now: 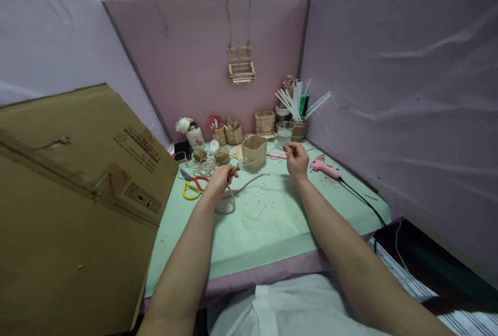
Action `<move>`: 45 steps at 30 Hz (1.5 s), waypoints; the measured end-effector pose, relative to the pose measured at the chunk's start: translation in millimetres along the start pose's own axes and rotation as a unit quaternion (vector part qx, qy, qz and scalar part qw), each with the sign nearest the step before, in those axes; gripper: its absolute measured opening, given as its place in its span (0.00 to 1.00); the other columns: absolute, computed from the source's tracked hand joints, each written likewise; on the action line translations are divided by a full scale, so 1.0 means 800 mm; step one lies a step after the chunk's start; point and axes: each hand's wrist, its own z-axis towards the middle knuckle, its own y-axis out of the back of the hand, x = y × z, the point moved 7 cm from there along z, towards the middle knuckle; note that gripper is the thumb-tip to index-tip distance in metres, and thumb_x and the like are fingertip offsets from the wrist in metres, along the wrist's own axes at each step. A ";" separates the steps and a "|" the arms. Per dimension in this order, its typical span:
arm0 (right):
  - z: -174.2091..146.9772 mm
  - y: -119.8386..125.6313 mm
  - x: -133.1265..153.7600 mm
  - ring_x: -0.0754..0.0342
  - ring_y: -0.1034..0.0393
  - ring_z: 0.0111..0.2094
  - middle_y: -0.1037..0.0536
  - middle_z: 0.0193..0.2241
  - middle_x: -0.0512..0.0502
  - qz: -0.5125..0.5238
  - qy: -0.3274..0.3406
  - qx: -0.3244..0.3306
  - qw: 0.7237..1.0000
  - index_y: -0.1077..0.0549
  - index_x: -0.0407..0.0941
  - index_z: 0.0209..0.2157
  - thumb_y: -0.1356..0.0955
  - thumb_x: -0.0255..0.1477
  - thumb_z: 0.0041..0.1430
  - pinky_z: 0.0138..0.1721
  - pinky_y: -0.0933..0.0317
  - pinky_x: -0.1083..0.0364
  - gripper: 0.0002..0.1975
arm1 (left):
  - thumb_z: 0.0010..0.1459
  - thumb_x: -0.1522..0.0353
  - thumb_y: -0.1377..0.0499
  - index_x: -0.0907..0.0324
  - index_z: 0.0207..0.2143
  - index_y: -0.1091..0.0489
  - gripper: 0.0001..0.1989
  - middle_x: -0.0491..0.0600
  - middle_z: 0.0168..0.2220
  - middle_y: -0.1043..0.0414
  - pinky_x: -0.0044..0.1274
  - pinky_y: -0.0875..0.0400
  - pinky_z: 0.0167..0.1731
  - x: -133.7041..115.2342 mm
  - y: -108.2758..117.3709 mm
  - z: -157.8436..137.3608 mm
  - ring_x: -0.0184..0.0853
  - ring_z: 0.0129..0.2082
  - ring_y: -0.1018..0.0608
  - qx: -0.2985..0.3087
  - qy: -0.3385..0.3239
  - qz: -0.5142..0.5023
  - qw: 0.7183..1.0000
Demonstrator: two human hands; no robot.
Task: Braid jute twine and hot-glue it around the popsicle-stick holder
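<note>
My left hand (222, 181) is closed on a strand of twine (246, 163) whose thin end sticks out toward the right. Below it, a thicker beige cord (229, 211) loops on the table, with one end reaching right. My right hand (297, 163) is raised at the right, thumb and fingertips pinched on a fine strand that trails left; whether it joins the left hand's strand I cannot tell. Between and behind the hands stands a hexagonal container (254, 153) made of wooden sticks. Scissors (193, 184) with red and yellow handles lie beside my left hand.
A large cardboard box (78, 196) blocks the left side. A pink glue gun (326, 168) with a black cable lies right. Behind are twine balls (221, 155), a plastic cup (285, 133), white glue sticks (298, 100) and stick-made pots (265, 123). A small wooden swing (241, 69) hangs on the back panel.
</note>
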 end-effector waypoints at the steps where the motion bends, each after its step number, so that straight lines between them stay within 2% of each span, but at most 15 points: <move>1: -0.002 -0.003 0.004 0.48 0.32 0.49 0.25 0.45 0.36 0.004 0.013 0.012 1.000 0.29 0.40 0.46 0.44 0.30 0.65 0.49 0.38 0.51 0.17 | 0.53 0.65 0.44 0.65 0.28 0.27 0.11 0.47 0.22 0.32 0.19 0.50 0.17 0.003 -0.003 0.001 0.24 0.18 0.40 0.012 0.016 -0.038 0.999; 6: -0.023 -0.045 0.015 0.50 0.29 0.43 0.22 0.40 0.42 -0.002 0.080 0.171 0.982 0.25 0.43 0.42 0.37 0.19 0.53 0.46 0.35 0.52 0.16 | 0.47 0.68 0.34 0.65 0.27 0.27 0.09 0.44 0.21 0.34 0.15 0.48 0.17 0.014 -0.018 -0.003 0.21 0.18 0.37 0.052 0.042 -0.132 0.989; 8: -0.031 -0.056 0.020 0.49 0.31 0.47 0.23 0.44 0.41 -0.021 0.099 0.216 0.971 0.24 0.43 0.43 0.37 0.15 0.47 0.50 0.37 0.50 0.22 | 0.46 0.68 0.32 0.65 0.27 0.28 0.10 0.44 0.21 0.34 0.15 0.44 0.18 0.016 -0.022 -0.006 0.21 0.19 0.36 0.049 0.048 -0.157 0.985; 11: -0.036 -0.058 0.033 0.43 0.37 0.55 0.28 0.51 0.37 -0.061 0.106 0.235 0.964 0.26 0.43 0.48 0.37 0.13 0.45 0.56 0.43 0.45 0.27 | 0.48 0.70 0.33 0.64 0.28 0.29 0.09 0.45 0.24 0.31 0.15 0.37 0.21 0.018 -0.024 -0.009 0.22 0.20 0.32 0.026 0.059 -0.191 0.980; 14: -0.035 -0.052 0.059 0.38 0.43 0.58 0.33 0.55 0.33 -0.094 0.103 0.232 0.963 0.29 0.42 0.53 0.35 0.16 0.47 0.58 0.48 0.40 0.29 | 0.50 0.71 0.35 0.63 0.29 0.31 0.07 0.46 0.25 0.30 0.16 0.34 0.24 0.015 -0.024 -0.009 0.23 0.22 0.29 0.016 0.044 -0.222 0.974; 17: -0.040 -0.051 0.093 0.39 0.45 0.60 0.36 0.59 0.36 -0.110 0.115 0.228 0.960 0.33 0.46 0.57 0.33 0.23 0.49 0.58 0.48 0.41 0.30 | 0.49 0.72 0.35 0.63 0.30 0.31 0.07 0.45 0.24 0.30 0.14 0.37 0.22 0.011 -0.025 -0.008 0.22 0.21 0.31 0.021 0.013 -0.236 0.971; 20: -0.056 -0.064 0.114 0.42 0.42 0.59 0.37 0.60 0.41 -0.128 0.117 0.255 0.951 0.35 0.49 0.58 0.31 0.29 0.52 0.55 0.44 0.45 0.29 | 0.46 0.71 0.36 0.63 0.32 0.31 0.09 0.44 0.23 0.31 0.14 0.46 0.18 0.010 -0.026 -0.007 0.20 0.18 0.36 0.018 -0.018 -0.222 0.975; 23: -0.076 -0.078 0.107 0.45 0.35 0.53 0.31 0.55 0.42 -0.162 0.082 0.279 0.943 0.30 0.48 0.53 0.31 0.35 0.56 0.52 0.43 0.47 0.22 | 0.45 0.69 0.36 0.63 0.32 0.30 0.10 0.42 0.22 0.32 0.16 0.52 0.16 0.011 -0.025 -0.007 0.20 0.16 0.41 -0.009 -0.041 -0.172 0.984; 25: -0.086 -0.083 0.096 0.45 0.33 0.49 0.27 0.50 0.40 -0.183 0.058 0.277 0.942 0.26 0.46 0.48 0.32 0.36 0.58 0.52 0.45 0.45 0.16 | 0.45 0.67 0.36 0.62 0.32 0.29 0.10 0.42 0.21 0.33 0.18 0.50 0.17 0.010 -0.022 -0.007 0.22 0.17 0.41 -0.044 -0.063 -0.116 0.990; 28: -0.089 -0.076 0.084 0.40 0.36 0.52 0.28 0.51 0.38 -0.223 0.035 0.228 0.947 0.25 0.45 0.44 0.33 0.34 0.60 0.53 0.50 0.41 0.13 | 0.47 0.66 0.37 0.62 0.31 0.27 0.09 0.43 0.22 0.31 0.20 0.44 0.21 0.006 -0.017 -0.008 0.25 0.20 0.36 -0.093 -0.103 -0.043 0.989; 33: -0.089 -0.064 0.077 0.40 0.36 0.49 0.29 0.51 0.37 -0.270 -0.004 0.173 0.947 0.25 0.47 0.46 0.32 0.31 0.58 0.47 0.47 0.43 0.13 | 0.47 0.65 0.38 0.62 0.30 0.26 0.09 0.47 0.25 0.27 0.23 0.36 0.31 0.003 -0.015 -0.008 0.31 0.27 0.28 -0.113 -0.150 -0.001 0.982; 37: -0.089 -0.058 0.079 0.35 0.42 0.54 0.33 0.55 0.35 -0.252 -0.008 0.128 0.959 0.25 0.48 0.47 0.30 0.29 0.55 0.52 0.52 0.37 0.16 | 0.47 0.66 0.40 0.61 0.29 0.25 0.08 0.48 0.26 0.26 0.25 0.34 0.34 0.005 -0.013 -0.006 0.33 0.30 0.26 -0.126 -0.181 0.020 0.975; 39: -0.085 -0.052 0.083 0.35 0.47 0.58 0.35 0.57 0.36 -0.205 0.005 0.087 0.975 0.26 0.48 0.48 0.31 0.29 0.55 0.55 0.56 0.35 0.17 | 0.47 0.66 0.40 0.61 0.28 0.25 0.08 0.48 0.26 0.26 0.25 0.34 0.34 0.006 -0.014 -0.005 0.33 0.30 0.26 -0.120 -0.188 0.034 0.974; 41: -0.079 -0.047 0.089 0.39 0.46 0.59 0.33 0.57 0.38 -0.114 0.030 0.055 0.991 0.27 0.48 0.49 0.34 0.28 0.58 0.57 0.54 0.37 0.16 | 0.47 0.67 0.40 0.61 0.27 0.25 0.07 0.48 0.25 0.26 0.25 0.34 0.34 0.008 -0.018 -0.004 0.34 0.29 0.27 -0.104 -0.187 0.048 0.976; 45: -0.069 -0.049 0.094 0.47 0.36 0.52 0.27 0.48 0.42 0.084 0.068 0.078 0.991 0.25 0.48 0.46 0.38 0.29 0.62 0.53 0.43 0.47 0.14 | 0.45 0.70 0.39 0.60 0.25 0.24 0.04 0.48 0.25 0.24 0.26 0.34 0.36 0.011 -0.034 -0.006 0.35 0.30 0.26 -0.045 -0.175 0.052 0.982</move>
